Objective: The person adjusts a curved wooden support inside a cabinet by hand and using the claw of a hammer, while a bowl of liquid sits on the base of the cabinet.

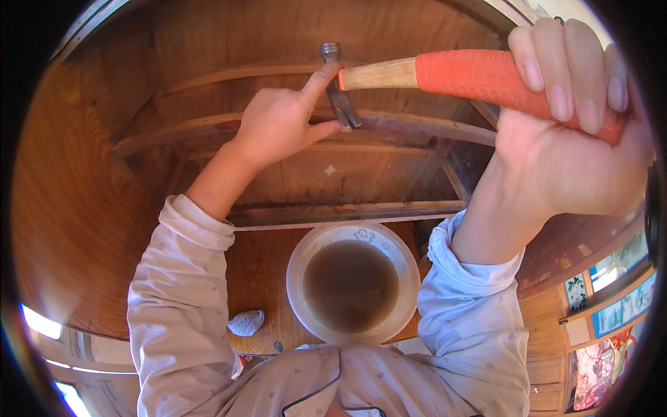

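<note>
A claw hammer [379, 75] with a dark metal head and a wooden handle sleeved in orange is held up in front of me. My right hand [570, 118] wraps its fingers around the orange grip at the upper right. At the other end, my left hand [281, 121] has its index finger and thumb on the metal head, near the striking face and the claw. Its other fingers are curled in. Behind the hammer lies a brown wooden piece of furniture [306, 177] with curved slats and an open frame.
Close to my body, a white bowl [297, 292] of murky brown liquid stands on a wooden surface [257, 271]. Left of it lies a small crumpled whitish lump [246, 322]. At the lower right are wooden cabinets [545, 368] and framed pictures [625, 306].
</note>
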The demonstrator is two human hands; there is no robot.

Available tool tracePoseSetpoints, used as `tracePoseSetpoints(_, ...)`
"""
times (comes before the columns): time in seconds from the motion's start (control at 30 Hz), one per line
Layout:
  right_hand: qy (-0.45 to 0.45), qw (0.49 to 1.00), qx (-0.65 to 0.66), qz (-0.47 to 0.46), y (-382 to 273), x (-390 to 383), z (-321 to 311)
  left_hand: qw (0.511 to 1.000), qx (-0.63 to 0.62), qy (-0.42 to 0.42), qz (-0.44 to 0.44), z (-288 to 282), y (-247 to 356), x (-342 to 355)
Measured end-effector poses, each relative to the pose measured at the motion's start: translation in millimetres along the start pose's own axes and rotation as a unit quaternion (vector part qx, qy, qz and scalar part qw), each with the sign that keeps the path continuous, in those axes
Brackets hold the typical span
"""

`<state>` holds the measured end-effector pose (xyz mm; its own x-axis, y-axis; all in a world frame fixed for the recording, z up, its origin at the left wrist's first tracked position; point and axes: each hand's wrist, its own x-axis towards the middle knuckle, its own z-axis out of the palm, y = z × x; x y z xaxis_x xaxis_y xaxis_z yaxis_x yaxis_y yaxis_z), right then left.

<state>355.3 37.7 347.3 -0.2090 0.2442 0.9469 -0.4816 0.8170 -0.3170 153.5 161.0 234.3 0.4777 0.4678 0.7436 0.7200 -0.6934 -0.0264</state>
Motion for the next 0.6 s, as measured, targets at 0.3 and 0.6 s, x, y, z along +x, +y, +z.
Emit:
tracePoseSetpoints(0.3, 0.022, 0.999, -0.028, -0.025, -17, -24, 1, 1.0, -0.026, -0.007, -0.001, -3, 4, 2)
tracePoseSetpoints(0.6, 0.034, 0.988, -0.102, -0.112, 22, 37, 17, 0.999, 0.007, -0.025, -0.022, -5, 11, 4)
